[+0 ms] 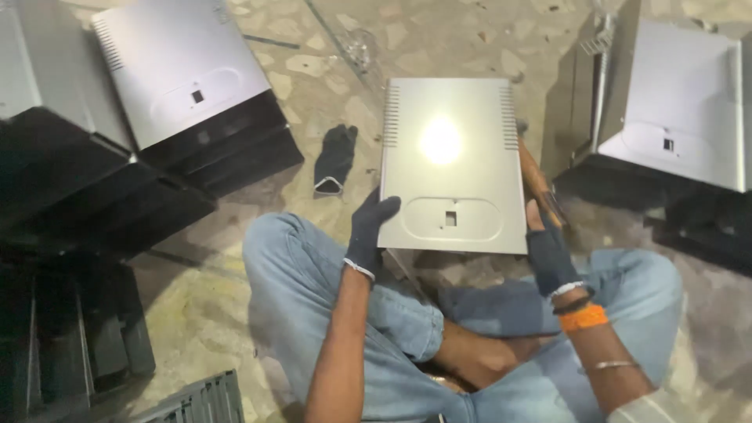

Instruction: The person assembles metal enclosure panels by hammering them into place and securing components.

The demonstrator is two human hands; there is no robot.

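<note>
Hands grip opposite lower corners of a flat grey rectangular metal panel (452, 160): my gloved left hand (368, 231) and right hand (548, 249) each closed on an edge. Panel's long axis runs away from me, above my crossed legs.

Stone-chip floor (439, 39), mottled beige. On it: spare dark glove (335, 159) mid-floor, stacked grey metal covers (184, 74) far left, more covers (689, 102) far right, black slatted panel (196, 401) near bottom-left edge. Person sits cross-legged on it.
</note>
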